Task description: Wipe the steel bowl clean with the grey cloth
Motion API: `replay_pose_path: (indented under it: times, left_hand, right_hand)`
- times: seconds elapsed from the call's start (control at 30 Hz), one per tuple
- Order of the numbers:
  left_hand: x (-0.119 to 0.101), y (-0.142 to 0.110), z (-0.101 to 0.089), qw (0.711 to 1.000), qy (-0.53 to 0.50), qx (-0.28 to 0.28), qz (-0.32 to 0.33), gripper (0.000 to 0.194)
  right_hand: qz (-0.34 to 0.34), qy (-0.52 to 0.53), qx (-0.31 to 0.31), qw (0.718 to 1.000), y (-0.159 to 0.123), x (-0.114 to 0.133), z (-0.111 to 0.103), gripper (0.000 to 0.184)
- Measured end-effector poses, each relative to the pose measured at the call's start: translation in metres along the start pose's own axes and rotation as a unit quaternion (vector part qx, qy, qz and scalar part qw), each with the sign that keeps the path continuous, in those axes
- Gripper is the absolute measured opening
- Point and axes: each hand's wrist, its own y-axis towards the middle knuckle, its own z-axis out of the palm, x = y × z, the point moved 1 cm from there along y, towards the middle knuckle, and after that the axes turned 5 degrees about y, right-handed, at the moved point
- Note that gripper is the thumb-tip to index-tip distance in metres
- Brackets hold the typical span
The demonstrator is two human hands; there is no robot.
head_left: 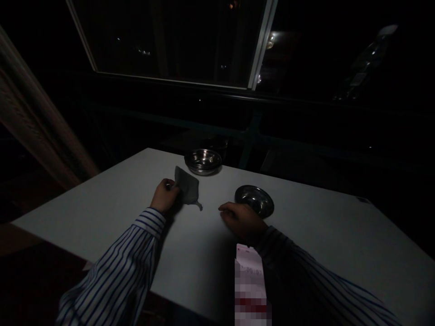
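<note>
My left hand (165, 195) pinches a small grey cloth (186, 186) by its left edge, just over the white table (118, 199). A short tail, like a loop or tag, hangs from the cloth's lower right corner. My right hand (243, 220) is over the table with its fingers stretched loosely to the left and nothing visible in them. Directly behind it is a shiny metal dish (254, 198), its near edge partly hidden by the hand. Beyond the cloth, a stack of metal bowls (203, 161) stands at the table's far edge.
Below my right wrist is a phone (249, 267) with a lit screen showing a timer, partly blurred out. A curtain (37, 108) hangs at left. Past the table are a dark window frame (170, 80) and a clear plastic bottle (367, 63). The room is very dim.
</note>
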Motion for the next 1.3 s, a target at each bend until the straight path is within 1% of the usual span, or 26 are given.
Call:
replay_pose_path:
  times: [0.17,0.2,0.27,0.33,0.4,0.43,0.47,0.57,0.63,0.77,0.83,0.9,1.0,1.07,1.17,1.23,1.3]
  left_hand:
    - [-0.024,-0.009,-0.014,0.996,-0.055,0.007,0.07,0.022]
    - [-0.028,-0.011,-0.018,0.994,-0.066,0.02,0.086,0.022]
    - [-0.038,-0.016,-0.024,0.983,-0.121,0.062,0.122,0.024]
    - [-0.046,-0.021,-0.028,0.972,-0.158,0.106,0.138,0.025]
    - [-0.054,-0.027,-0.03,0.959,-0.182,0.155,0.15,0.027]
    - [-0.057,-0.03,-0.029,0.953,-0.193,0.175,0.152,0.028]
    - [-0.06,-0.032,-0.028,0.947,-0.204,0.196,0.153,0.029]
    - [-0.068,-0.039,-0.019,0.928,-0.239,0.248,0.146,0.032]
    - [-0.072,-0.043,-0.011,0.92,-0.263,0.26,0.13,0.033]
    - [-0.076,-0.047,0.004,0.909,-0.328,0.237,0.097,0.03]
    - [-0.077,-0.048,0.01,0.911,-0.334,0.225,0.091,0.03]
    - [-0.079,-0.049,0.013,0.92,-0.314,0.214,0.093,0.031]
    - [-0.085,-0.052,0.011,0.934,-0.258,0.213,0.128,0.032]
    - [-0.092,-0.056,0.009,0.934,-0.212,0.233,0.168,0.033]
    - [-0.106,-0.062,0.007,0.923,-0.171,0.267,0.22,0.038]
    - [-0.115,-0.066,0.009,0.913,-0.164,0.279,0.25,0.032]
    - [-0.121,-0.068,0.011,0.906,-0.176,0.276,0.269,0.022]
  right_hand:
    - [0.028,0.03,-0.034,0.999,0.001,-0.005,-0.006,0.03]
    - [0.038,0.049,-0.049,0.997,0.002,-0.007,-0.007,0.032]
    - [0.053,0.108,-0.09,0.989,0.004,-0.011,-0.011,0.037]
    - [0.056,0.177,-0.138,0.973,0.008,-0.013,-0.015,0.045]
    - [0.046,0.247,-0.169,0.953,0.011,-0.011,-0.021,0.053]
    - [0.04,0.285,-0.169,0.943,0.013,-0.009,-0.024,0.055]
    - [0.034,0.322,-0.156,0.933,0.014,-0.007,-0.027,0.054]
    - [0.024,0.391,-0.108,0.914,0.013,0.001,-0.035,0.041]
    - [0.025,0.392,-0.122,0.911,0.011,0.004,-0.039,0.033]
    - [0.026,0.37,-0.178,0.912,0.002,0.0,-0.044,0.024]
    - [0.027,0.355,-0.199,0.913,-0.003,-0.005,-0.044,0.021]
    - [0.028,0.339,-0.218,0.915,-0.007,-0.008,-0.044,0.02]
    - [0.029,0.31,-0.228,0.923,-0.013,-0.009,-0.046,0.021]
    - [0.023,0.274,-0.221,0.936,-0.017,-0.004,-0.049,0.022]
    - [0.002,0.206,-0.191,0.96,-0.021,0.007,-0.054,0.02]
    - [-0.016,0.174,-0.174,0.969,-0.022,0.014,-0.056,0.019]
    - [-0.018,0.171,-0.176,0.969,-0.024,0.016,-0.057,0.019]
